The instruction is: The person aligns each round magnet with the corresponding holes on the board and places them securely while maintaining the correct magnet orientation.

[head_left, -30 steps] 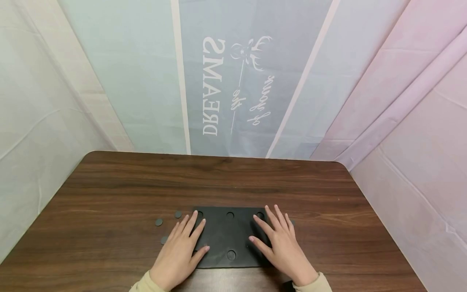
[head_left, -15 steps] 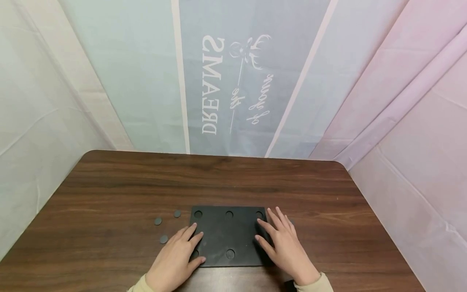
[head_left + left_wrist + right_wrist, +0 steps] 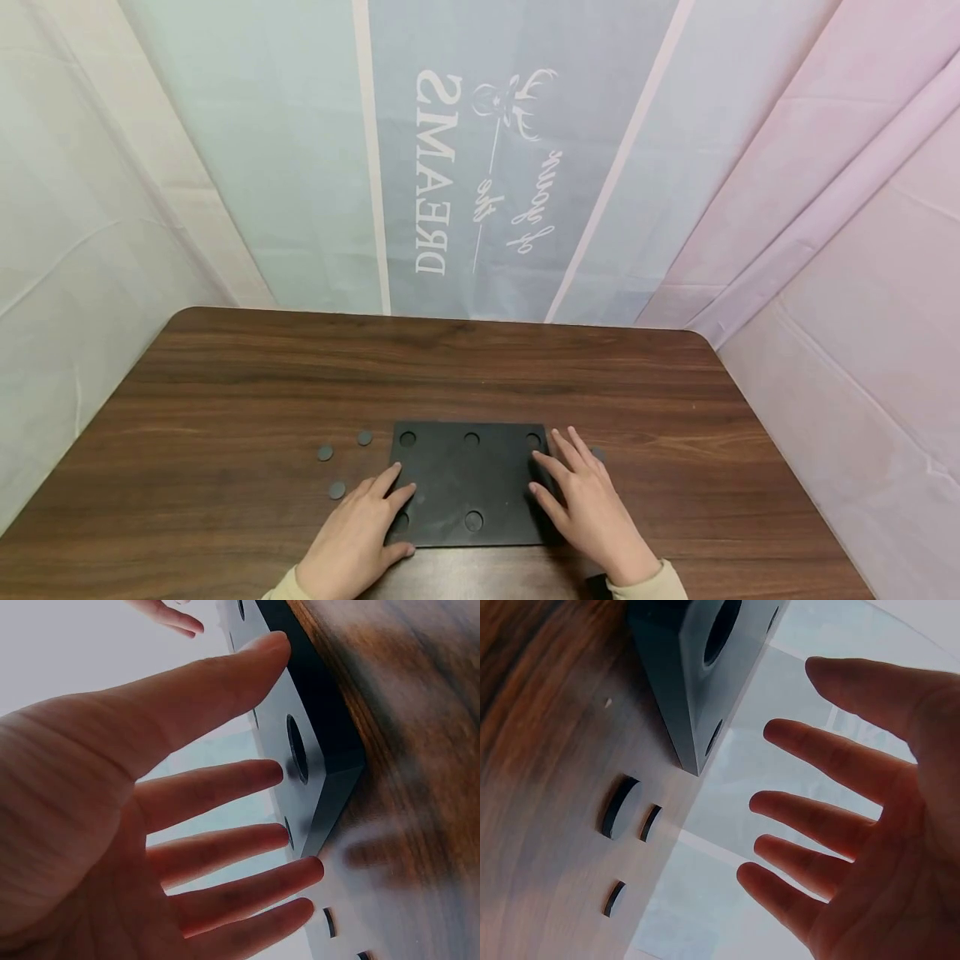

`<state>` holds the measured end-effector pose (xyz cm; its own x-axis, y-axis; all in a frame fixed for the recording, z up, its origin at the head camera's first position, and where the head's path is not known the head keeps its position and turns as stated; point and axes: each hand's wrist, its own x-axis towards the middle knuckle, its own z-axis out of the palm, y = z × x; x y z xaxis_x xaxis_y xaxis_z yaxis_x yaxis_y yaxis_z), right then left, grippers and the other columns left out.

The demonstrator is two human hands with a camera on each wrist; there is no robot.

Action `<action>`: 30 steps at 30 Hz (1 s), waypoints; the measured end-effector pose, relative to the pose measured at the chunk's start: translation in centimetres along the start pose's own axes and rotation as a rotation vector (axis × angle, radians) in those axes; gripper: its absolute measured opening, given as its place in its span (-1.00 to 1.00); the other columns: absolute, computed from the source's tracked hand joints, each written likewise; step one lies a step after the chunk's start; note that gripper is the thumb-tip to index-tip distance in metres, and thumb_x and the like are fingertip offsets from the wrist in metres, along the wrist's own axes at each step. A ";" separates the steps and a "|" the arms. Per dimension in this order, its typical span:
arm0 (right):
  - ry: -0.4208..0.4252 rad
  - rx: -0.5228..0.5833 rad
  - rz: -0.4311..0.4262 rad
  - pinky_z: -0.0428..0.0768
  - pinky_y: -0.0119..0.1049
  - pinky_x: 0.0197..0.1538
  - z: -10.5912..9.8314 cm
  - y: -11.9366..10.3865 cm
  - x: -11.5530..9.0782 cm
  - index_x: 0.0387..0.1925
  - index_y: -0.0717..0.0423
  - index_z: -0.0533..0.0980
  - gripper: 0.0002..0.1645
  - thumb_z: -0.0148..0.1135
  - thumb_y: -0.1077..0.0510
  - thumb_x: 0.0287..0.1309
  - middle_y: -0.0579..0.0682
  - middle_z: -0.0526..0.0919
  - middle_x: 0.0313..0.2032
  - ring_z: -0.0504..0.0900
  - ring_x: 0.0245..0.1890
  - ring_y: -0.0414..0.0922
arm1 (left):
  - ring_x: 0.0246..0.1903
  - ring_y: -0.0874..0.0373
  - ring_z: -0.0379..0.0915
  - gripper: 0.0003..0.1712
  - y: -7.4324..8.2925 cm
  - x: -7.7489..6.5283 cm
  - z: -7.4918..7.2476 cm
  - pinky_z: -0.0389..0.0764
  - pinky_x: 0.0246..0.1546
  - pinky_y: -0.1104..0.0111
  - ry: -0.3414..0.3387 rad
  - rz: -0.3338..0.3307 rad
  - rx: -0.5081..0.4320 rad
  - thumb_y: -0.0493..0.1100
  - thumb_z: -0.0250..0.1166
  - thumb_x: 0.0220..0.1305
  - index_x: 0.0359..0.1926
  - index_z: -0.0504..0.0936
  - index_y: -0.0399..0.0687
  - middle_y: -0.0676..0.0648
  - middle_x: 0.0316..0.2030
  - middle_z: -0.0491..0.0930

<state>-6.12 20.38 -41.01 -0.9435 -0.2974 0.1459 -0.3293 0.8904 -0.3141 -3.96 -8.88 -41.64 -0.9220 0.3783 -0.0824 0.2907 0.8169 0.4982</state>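
A flat black rectangular board [image 3: 480, 479] with round recesses lies on the table near the person. My left hand [image 3: 354, 533] is at its left side, fingers spread and fairly straight; in the left wrist view, the thumb and fingers [image 3: 217, 784] extend around the board's near corner, holding nothing. Over the right edge is my right hand [image 3: 592, 512], also with loosely extended fingers. The right wrist view shows its palm and fingers [image 3: 817, 810] with nothing in them and apart from the board [image 3: 667, 667]. Whether the left fingertips touch the board, I cannot tell.
Three small dark discs, a far one [image 3: 364, 437], a left one [image 3: 325, 452] and a nearer one [image 3: 337, 490], lie left of the board. More discs [image 3: 620, 808] lie on its right, mostly behind the right hand. Beside the right sleeve is a partly hidden black object [image 3: 597, 586].
My left hand has drawn back toward the person and slightly left, uncovering the board's far-left recess. My right hand has shifted a little rightward, off the far-right recess. The board looks almost unmoved.
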 end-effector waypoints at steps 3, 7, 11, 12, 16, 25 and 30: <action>0.002 0.003 0.001 0.30 0.39 0.15 0.0 0.0 -0.1 0.11 0.11 0.57 -0.51 0.31 0.01 0.18 0.22 0.35 0.31 0.13 0.42 0.21 | 0.10 -0.35 0.40 -0.25 0.0 0.0 0.1 0.48 -0.03 -0.18 0.015 0.003 0.005 -0.03 0.56 -0.14 0.11 0.58 -0.24 -0.37 0.21 0.38; 0.007 0.002 0.002 0.33 0.36 0.15 -0.1 0.1 -0.1 0.09 0.12 0.58 -0.53 0.32 0.03 0.17 0.24 0.37 0.29 0.16 0.39 0.26 | 0.04 -0.24 0.44 -0.26 0.1 0.0 0.2 0.55 -0.11 -0.07 0.039 0.022 0.021 -0.03 0.57 -0.14 0.10 0.58 -0.25 -0.31 0.15 0.40; 0.012 -0.018 0.007 0.38 0.32 0.14 -0.2 0.1 -0.1 0.06 0.12 0.60 -0.56 0.33 0.06 0.15 0.26 0.41 0.26 0.25 0.34 0.27 | -0.07 -0.10 0.48 -0.25 0.1 0.2 0.3 0.58 -0.24 0.08 0.053 0.038 0.038 -0.02 0.57 -0.14 0.09 0.58 -0.26 -0.22 0.05 0.42; 0.013 -0.025 0.009 0.39 0.30 0.14 -0.3 0.1 -0.1 0.05 0.13 0.60 -0.57 0.33 0.07 0.15 0.26 0.43 0.24 0.28 0.33 0.26 | -0.11 -0.07 0.48 -0.25 0.1 0.2 0.3 0.58 -0.27 0.10 0.057 0.042 0.042 -0.02 0.57 -0.15 0.09 0.58 -0.26 -0.20 0.02 0.43; 0.021 -0.063 0.022 0.48 0.14 0.12 -0.5 0.0 -0.1 0.01 0.20 0.61 -0.56 0.37 0.10 0.10 0.27 0.50 0.17 0.45 0.21 0.22 | -0.21 0.05 0.45 -0.24 0.0 0.2 0.4 0.55 -0.35 0.20 0.069 0.051 0.058 -0.02 0.58 -0.18 0.08 0.59 -0.26 -0.13 -0.06 0.43; -0.037 -0.059 0.133 0.65 -0.10 -0.21 -0.8 0.1 -0.4 -0.01 0.18 0.61 -0.56 0.42 0.14 0.04 0.14 0.60 0.03 0.65 -0.07 0.08 | -0.24 0.08 0.40 -0.28 0.1 0.4 0.3 0.50 -0.46 0.32 0.048 0.058 0.064 -0.04 0.58 -0.16 0.04 0.61 -0.30 -0.08 -0.12 0.39; -0.083 -0.031 0.199 0.55 -0.25 -0.45 -0.9 0.3 -0.4 -0.06 0.17 0.62 -0.59 0.44 0.19 -0.01 0.06 0.59 -0.17 0.62 -0.38 -0.09 | -0.16 -0.08 0.49 -0.29 0.5 0.5 0.1 0.58 -0.37 0.19 0.033 0.028 0.024 -0.08 0.58 -0.16 0.04 0.60 -0.35 -0.19 0.01 0.41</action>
<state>-5.76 21.07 -40.31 -0.9901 -0.1405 0.0056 -0.1357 0.9441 -0.3003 -4.19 -8.22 -41.55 -0.9212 0.3870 -0.0398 0.3224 0.8167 0.4787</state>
